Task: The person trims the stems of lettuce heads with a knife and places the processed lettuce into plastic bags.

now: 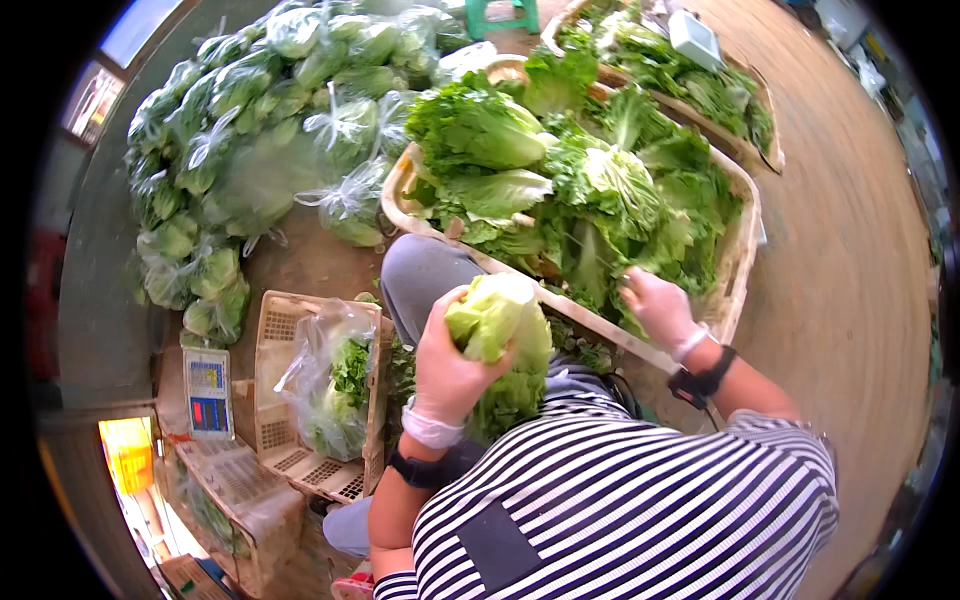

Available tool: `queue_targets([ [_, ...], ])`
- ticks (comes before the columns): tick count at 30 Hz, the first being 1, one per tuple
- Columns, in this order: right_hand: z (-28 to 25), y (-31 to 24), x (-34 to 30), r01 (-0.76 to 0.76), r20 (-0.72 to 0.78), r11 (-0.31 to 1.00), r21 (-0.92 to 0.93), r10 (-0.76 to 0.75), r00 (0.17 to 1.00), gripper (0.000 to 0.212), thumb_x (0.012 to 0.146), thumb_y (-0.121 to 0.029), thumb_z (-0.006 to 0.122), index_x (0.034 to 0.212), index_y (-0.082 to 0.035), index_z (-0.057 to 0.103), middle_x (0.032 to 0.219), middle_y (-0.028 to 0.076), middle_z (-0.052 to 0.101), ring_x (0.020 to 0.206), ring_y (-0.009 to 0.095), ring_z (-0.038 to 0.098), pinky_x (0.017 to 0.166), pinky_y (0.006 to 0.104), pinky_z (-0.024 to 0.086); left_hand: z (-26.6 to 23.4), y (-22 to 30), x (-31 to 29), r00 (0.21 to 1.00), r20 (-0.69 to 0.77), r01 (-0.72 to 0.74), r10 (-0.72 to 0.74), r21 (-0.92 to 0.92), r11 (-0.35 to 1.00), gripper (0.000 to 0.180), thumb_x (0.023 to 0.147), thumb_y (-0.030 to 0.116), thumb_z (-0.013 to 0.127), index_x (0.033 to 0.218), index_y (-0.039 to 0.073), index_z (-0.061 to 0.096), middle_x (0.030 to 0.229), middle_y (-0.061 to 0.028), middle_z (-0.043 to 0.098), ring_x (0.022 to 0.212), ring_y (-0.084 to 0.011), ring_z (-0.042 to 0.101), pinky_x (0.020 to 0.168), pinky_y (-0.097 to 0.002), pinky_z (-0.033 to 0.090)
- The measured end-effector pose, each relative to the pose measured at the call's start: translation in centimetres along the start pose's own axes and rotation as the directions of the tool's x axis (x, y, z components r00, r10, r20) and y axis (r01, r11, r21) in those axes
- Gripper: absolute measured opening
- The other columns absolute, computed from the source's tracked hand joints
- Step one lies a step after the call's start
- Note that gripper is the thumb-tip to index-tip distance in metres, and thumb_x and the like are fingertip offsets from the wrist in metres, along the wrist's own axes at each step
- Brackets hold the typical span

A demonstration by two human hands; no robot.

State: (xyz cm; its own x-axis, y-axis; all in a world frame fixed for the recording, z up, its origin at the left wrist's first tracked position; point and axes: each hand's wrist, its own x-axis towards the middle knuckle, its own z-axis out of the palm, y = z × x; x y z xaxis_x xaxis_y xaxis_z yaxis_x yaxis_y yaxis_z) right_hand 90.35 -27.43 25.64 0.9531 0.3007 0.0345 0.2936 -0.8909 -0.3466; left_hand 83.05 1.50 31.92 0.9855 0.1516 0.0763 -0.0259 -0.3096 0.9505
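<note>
Left arm: the forearm enters from the near edge and points far, with a dark band and a pale translucent cuff at the wrist. The left hand (450,365) is raised over the lap. Its fingers are spread around the left side of 1 lettuce head (512,335) and grip it.

Right arm: the elbow is bent and the forearm points far and left. The right hand (662,315) is over the near right part of the large crate (742,265). Its fingers are curled inward; whether they grip an object cannot be told.

Lettuce head: located in front of the striped shirt (640,480), just near of the large crate. The long axis runs roughly near to far. The pale end points far; the greener, leafy end points near.

Surroundings: loose leafy greens (610,185) fill the large crate. The small crate (272,382), to the left, contains bagged lettuce (335,420). Farther left is a scale (208,393).
</note>
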Motion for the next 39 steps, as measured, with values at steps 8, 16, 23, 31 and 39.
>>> queue_targets([
  [8,0.6,-7.7,10.6,0.402,-0.375,0.913,0.062,-0.352,0.858,0.024,0.087,-0.01,0.051,0.111,-0.01,0.052,0.084,0.016,0.056,0.073,0.035,0.057,0.062,0.0414,0.049,-9.1,-8.4,-4.0,0.931,-0.225,-0.128,-0.286,-0.938,0.322,0.08,0.08,0.067,0.042,0.135,0.008,0.039,0.13,-0.0159,0.048,0.113,-0.032,0.051,0.094,-0.0455,0.044],
  [16,2.0,-15.8,15.0,0.542,-0.281,0.793,0.277,-0.473,0.835,0.034,0.081,-0.023,0.064,0.112,-0.009,0.061,0.113,0.012,0.06,0.103,0.028,0.058,0.086,0.0339,0.047,-14.5,-7.9,-9.5,0.773,-0.461,-0.255,-0.436,-0.855,0.451,0.058,0.088,0.044,0.052,0.129,0.005,0.045,0.122,-0.0127,0.055,0.107,-0.0261,0.056,0.093,-0.0382,0.047],
  [23,9.9,-28.0,9.7,-0.536,0.374,0.13,0.834,-0.848,0.375,0.066,0.09,-0.046,0.052,0.141,-0.009,0.033,0.138,0.008,0.043,0.125,0.019,0.043,0.104,0.0328,0.035,-13.8,-2.9,-8.4,0.792,-0.285,-0.122,-0.54,-0.94,0.317,0.045,0.087,0.031,0.059,0.12,0.002,0.052,0.112,-0.0106,0.061,0.096,-0.022,0.061,0.087,-0.0336,0.051],
  [31,15.9,-26.5,6.1,-0.987,0.416,-0.144,-0.066,-0.903,0.104,0.05,0.096,-0.035,0.045,0.134,-0.004,0.042,0.128,0.011,0.052,0.111,0.02,0.054,0.096,0.0345,0.044,-14.1,-4.3,-9.2,0.696,-0.533,-0.209,-0.48,-0.791,0.576,0.041,0.089,0.034,0.059,0.117,0.004,0.056,0.108,-0.0083,0.061,0.093,-0.0169,0.059,0.081,-0.0304,0.048],
  [39,13.5,-27.0,7.2,-0.891,0.511,-0.261,0.372,-0.744,0.431,0.04,0.096,-0.026,0.044,0.127,-0.002,0.046,0.122,0.013,0.055,0.101,0.02,0.058,0.089,0.0331,0.048,-15.8,-8.0,-14.0,0.729,-0.532,-0.039,-0.431,-0.661,0.75,0.019,0.091,0.012,0.055,0.107,0.002,0.06,0.09,-0.0043,0.063,0.082,-0.0123,0.059,0.077,-0.0242,0.047],
])
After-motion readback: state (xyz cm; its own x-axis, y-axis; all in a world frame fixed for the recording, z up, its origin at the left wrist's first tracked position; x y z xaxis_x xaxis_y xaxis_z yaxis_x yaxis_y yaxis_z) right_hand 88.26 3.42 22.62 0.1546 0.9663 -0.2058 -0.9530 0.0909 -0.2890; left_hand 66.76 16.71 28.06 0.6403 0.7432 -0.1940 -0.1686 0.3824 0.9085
